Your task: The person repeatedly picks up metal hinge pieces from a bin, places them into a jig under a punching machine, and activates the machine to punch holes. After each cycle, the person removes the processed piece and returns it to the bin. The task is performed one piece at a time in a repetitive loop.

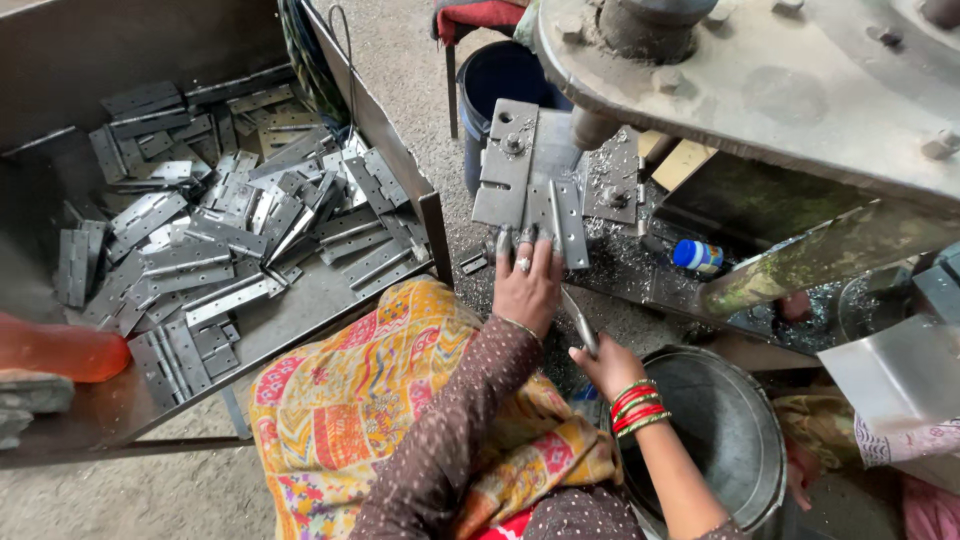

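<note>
left hand (527, 285) lies flat, fingers spread, pinning a grey steel hinge (560, 222) against the press bed (612, 190) under the ram. right hand (603, 362) is closed narrowly around a thin metal piece (580, 322). judged step: seating the hinge at the tool; next calls for fingers clear. contact under the fingertips is hidden; loose hinges fill the tray (395, 130) at left.

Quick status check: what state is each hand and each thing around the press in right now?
Left hand: fingers pressed on the hinge at the press.
Right hand: closed around a thin metal tool.
Hinge: opened flat on the press bed.
Metal tool: held, tilted upward.
Tray: heaped with loose hinges.
Metal basin: upright, contents unclear.
</note>
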